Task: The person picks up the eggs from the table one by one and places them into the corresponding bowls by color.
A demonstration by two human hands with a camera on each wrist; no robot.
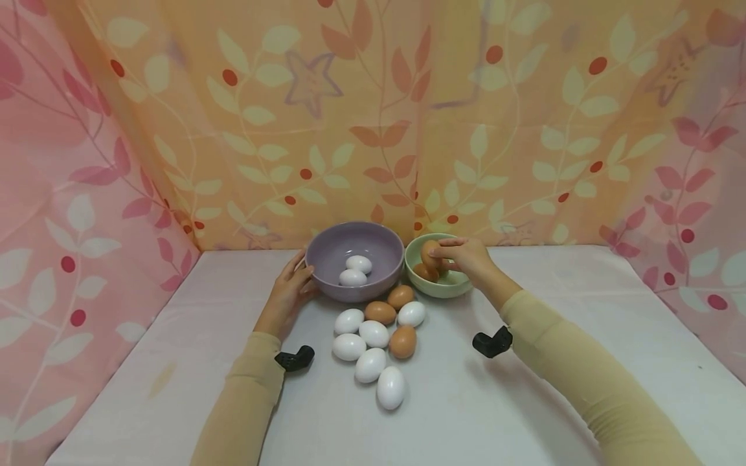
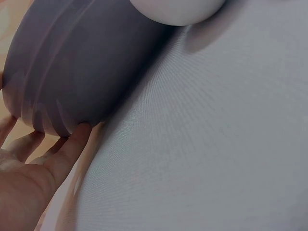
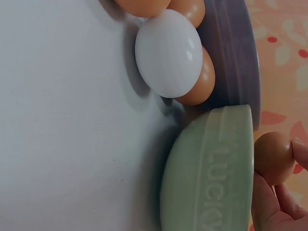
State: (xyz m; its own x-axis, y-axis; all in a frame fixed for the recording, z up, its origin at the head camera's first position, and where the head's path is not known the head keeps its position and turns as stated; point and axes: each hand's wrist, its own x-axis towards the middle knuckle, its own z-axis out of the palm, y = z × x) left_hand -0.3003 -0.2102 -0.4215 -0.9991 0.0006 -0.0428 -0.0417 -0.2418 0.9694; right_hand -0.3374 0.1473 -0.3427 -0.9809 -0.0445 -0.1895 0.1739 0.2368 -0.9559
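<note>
My left hand (image 1: pixel 291 285) rests against the left outer wall of a purple bowl (image 1: pixel 317 278), its fingertips on the wall in the left wrist view. Two white eggs (image 1: pixel 359 264) lie inside that bowl. With its thumb and fingertips, my right hand (image 1: pixel 469 259) pinches a brown egg (image 1: pixel 430 252) over the small green bowl (image 1: pixel 443 290). The right wrist view shows the held brown egg (image 3: pixel 274 158) above the rim. Below it, another brown egg (image 1: pixel 424 272) sits in the green bowl; the held egg and fingers partly cover the bowl's contents.
In front of the bowls, several white eggs (image 1: pixel 349 347) and three brown eggs (image 1: pixel 403 342) lie close together on the white tabletop (image 1: pixel 443 414). The green bowl stands right beside the purple one. Patterned curtains (image 1: pixel 373 129) hang behind the table and at both sides.
</note>
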